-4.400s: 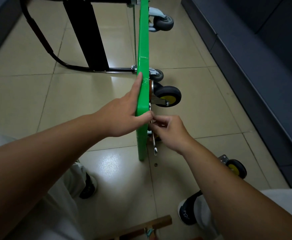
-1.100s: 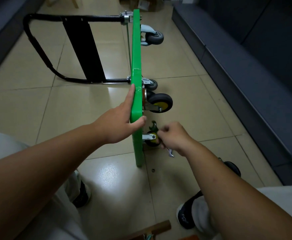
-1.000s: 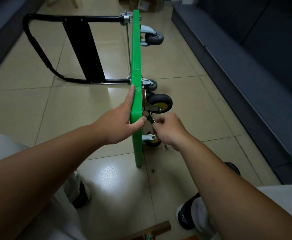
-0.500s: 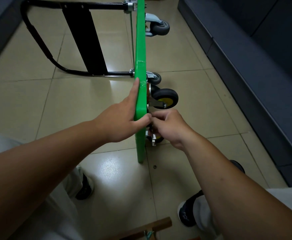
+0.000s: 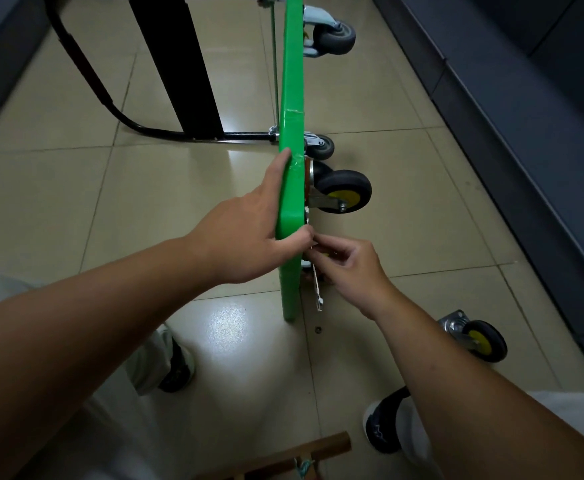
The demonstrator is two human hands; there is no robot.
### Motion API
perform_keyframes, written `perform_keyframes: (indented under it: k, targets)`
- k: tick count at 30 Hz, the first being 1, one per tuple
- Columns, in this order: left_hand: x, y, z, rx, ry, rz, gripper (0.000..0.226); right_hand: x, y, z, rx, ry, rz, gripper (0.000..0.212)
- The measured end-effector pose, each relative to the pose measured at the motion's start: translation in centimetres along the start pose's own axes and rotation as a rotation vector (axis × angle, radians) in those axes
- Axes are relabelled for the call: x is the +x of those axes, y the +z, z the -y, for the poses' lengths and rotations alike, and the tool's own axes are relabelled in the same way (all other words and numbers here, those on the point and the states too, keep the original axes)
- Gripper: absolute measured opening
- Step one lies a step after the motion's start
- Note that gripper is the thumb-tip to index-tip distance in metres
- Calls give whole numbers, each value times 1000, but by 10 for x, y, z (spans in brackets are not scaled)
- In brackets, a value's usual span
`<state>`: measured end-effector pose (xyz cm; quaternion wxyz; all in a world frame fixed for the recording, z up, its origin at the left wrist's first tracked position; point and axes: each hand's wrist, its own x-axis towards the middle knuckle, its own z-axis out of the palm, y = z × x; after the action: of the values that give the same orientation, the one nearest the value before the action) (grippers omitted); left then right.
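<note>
Swung downward, wrench (image 5: 316,289) hangs beneath fingers (image 5: 332,249) of right hand (image 5: 356,271).

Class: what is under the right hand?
A slim metal wrench sticks out below the right hand, beside the green board. Its head and whatever it grips are hidden by the hand.

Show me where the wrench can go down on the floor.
Bare tiles lie left of the green deck, between the black handle and the left hand. More lie right of it, between the yellow-hubbed wheel and the dark ledge. Crowded: under the right hand, with wrench, a small ring and the loose caster.
</note>
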<state>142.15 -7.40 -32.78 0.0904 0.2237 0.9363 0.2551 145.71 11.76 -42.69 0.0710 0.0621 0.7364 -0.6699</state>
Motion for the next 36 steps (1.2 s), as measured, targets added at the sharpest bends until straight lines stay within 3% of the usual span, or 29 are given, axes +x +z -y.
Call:
perform_keyframes:
  k: [10, 25, 29, 31, 36]
  targets:
    - [-1, 10, -1, 97, -4, -115, 101, 20, 5, -22, -41, -21, 12, 42]
    - [-7, 8, -2, 71, -7, -103, 96, 10, 1, -26, -311, 3, -66, 37]
    - [-8, 9, -3, 52, 1, -106, 97, -3, -15, -47, -440, 119, -96, 33]
    - [-8, 9, -3, 40, 8, -107, 98, -4, -24, -67, -491, 245, -130, 24]
    - [-6, 14, -4, 46, 2, -117, 113, 2, -50, -128, -532, 582, -164, 28]
